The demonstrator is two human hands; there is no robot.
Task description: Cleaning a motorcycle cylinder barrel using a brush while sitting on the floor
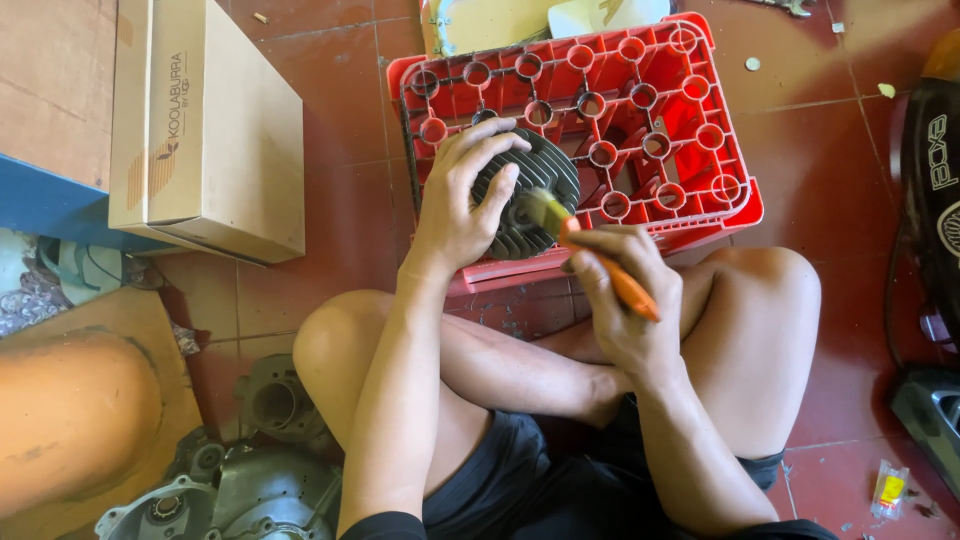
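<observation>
Nearest me, by my left knee, grey metal engine casings lie on the red tiled floor, well short of the red crate. Nearer the crate, my right hand has its fingers curled tight round the orange handle of a brush, bristles touching the finned grey cylinder. My left hand wraps that cylinder from the left, fingers spread over the fins and gripping it. The cylinder rests on the crate's near edge, covering some of its round sockets. Left of the crate sits a cardboard box. Right of it a black object crowds the frame edge. Beyond the crate's far rim lies a pale sheet.
</observation>
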